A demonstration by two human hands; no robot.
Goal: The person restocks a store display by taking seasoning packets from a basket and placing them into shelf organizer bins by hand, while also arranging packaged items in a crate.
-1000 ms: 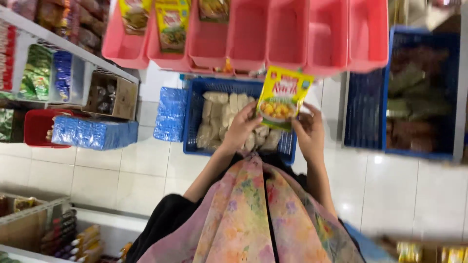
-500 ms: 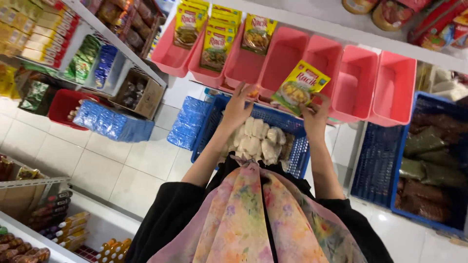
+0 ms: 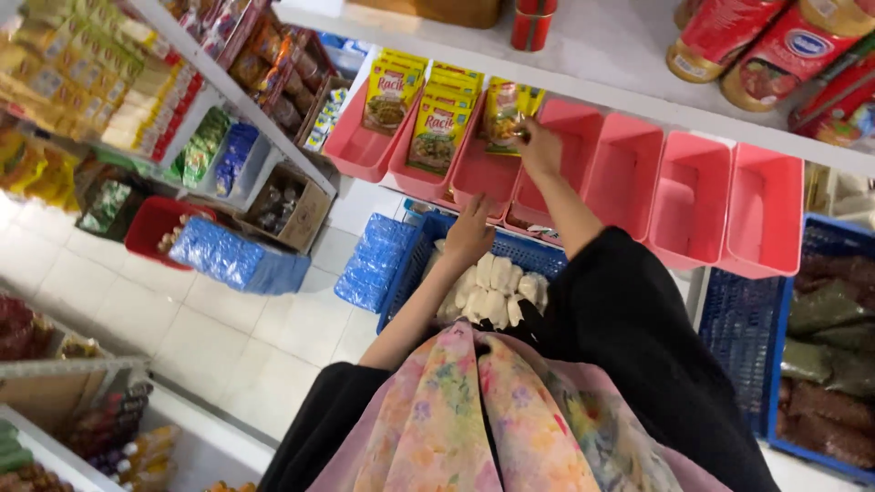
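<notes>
My right hand is up at the pink bins, fingers pinched on a yellow sachet that sits in the mouth of the third bin. My left hand hangs below it, loosely open and empty, over the blue basket of pale packets. I'd judge it best to keep the sachet upright, face out, and slide it down behind the bin's front lip before letting go, so it lines up with its neighbours. Counting: seven pink bins along the shelf; three to the left of my right hand hold sachets, four to the right look bare. Two blue baskets on the floor.
</notes>
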